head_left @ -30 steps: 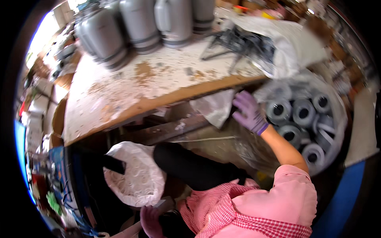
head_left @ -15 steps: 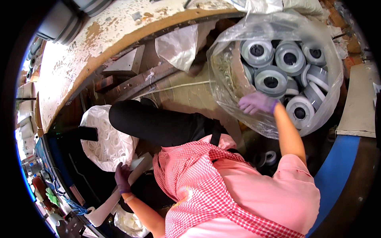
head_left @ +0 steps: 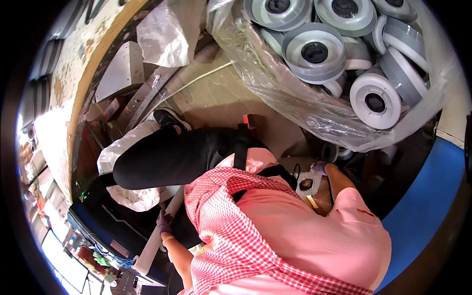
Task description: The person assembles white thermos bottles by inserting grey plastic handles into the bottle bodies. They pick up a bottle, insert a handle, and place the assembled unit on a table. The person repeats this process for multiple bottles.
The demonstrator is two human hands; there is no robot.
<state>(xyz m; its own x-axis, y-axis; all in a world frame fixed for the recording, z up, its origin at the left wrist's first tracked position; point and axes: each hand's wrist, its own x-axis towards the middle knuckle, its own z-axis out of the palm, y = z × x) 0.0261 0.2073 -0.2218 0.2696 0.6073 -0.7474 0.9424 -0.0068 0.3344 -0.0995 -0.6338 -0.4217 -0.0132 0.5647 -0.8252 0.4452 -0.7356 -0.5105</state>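
My left hand [head_left: 163, 222], in a purple glove, lies against a long pale roll [head_left: 156, 239] at the lower left, fingers mostly stretched along it. Low on the right, my purple-gloved right hand [head_left: 319, 168] is down at the edge of a whitish piece with a dark round opening [head_left: 306, 184]. Its fingers look drawn together, and whatever is between them is too small to make out. Above that hand, a large clear plastic bag [head_left: 295, 115] holds several grey-and-white wheel-like parts [head_left: 314, 53] with dark centres.
A white sack [head_left: 132, 198] stands beside my knee, partly covered by my black-trousered leg [head_left: 162, 160]. The worn workbench edge [head_left: 81, 93] curves along the left. A white plastic sheet [head_left: 172, 32] hangs near the top, and a blue strip [head_left: 418, 206] runs down the right.
My right hand has left the rim of the clear bag and gone down beside my body. My left hand has come against the roll. The view has shifted, so the bag appears higher and larger.
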